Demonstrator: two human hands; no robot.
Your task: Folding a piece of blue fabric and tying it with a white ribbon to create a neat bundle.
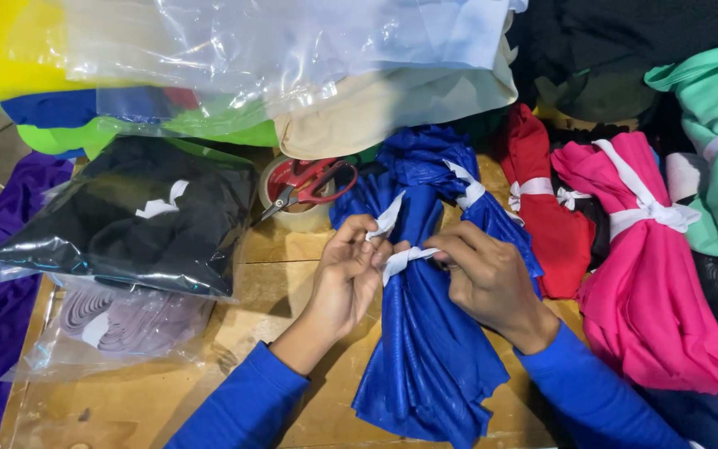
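A white strip (400, 256) is being knotted around a roll of blue fabric (425, 333) lying on the wooden table (284, 283). One end is pinched by the left hand (351, 270), the other is gripped by the right hand (484, 278), both close together over the roll. The knot appears unfinished, its ends not yet pulled tight. Just behind, another blue bundle (450, 170) is already tied, as are a red bundle (542, 208) and a pink bundle (650, 266). Red-handled scissors (313, 183) rest on a tape roll (297, 218); a bagged black garment (143, 216) lies left.
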